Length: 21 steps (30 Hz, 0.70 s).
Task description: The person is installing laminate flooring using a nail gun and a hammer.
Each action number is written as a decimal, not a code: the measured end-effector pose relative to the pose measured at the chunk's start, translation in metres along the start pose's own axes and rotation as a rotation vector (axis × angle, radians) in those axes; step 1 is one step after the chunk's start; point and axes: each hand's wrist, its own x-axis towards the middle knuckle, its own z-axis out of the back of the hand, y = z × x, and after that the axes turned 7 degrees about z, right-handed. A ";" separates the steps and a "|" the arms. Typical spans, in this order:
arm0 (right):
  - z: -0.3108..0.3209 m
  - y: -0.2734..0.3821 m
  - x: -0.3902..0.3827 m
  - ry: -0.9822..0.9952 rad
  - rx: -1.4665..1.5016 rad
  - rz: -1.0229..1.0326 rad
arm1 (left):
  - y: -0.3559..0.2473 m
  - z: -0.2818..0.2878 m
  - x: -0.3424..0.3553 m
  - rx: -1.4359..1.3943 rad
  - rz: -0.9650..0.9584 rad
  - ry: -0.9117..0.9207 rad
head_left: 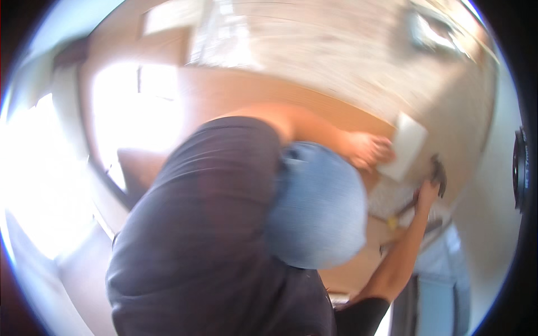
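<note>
My right hand is closed around a hammer close to its dark head; a handle-like length trails down and left from the fist. The picture is smeared by motion. My left hand is at the near left edge of a pale, flat rectangular block, just beyond my knee. Its fingers look curled together, and what they hold, if anything, is too blurred to make out. The block lies at the right end of a long brown wooden board.
Clear plastic wrapping lies at the far left of the board. A shiny grey object is on the pale floor at far right. Blurred dark tools or bars lie below my right hand, near a wall.
</note>
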 end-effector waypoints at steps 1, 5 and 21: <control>0.000 0.001 -0.001 0.109 -0.147 0.147 | -0.002 -0.001 -0.002 0.100 0.008 0.026; -0.013 0.015 -0.005 0.133 -0.466 0.241 | -0.002 -0.003 -0.007 0.156 0.011 -0.011; -0.001 0.026 -0.008 -0.365 -0.005 0.019 | 0.005 0.000 -0.018 0.195 -0.057 -0.055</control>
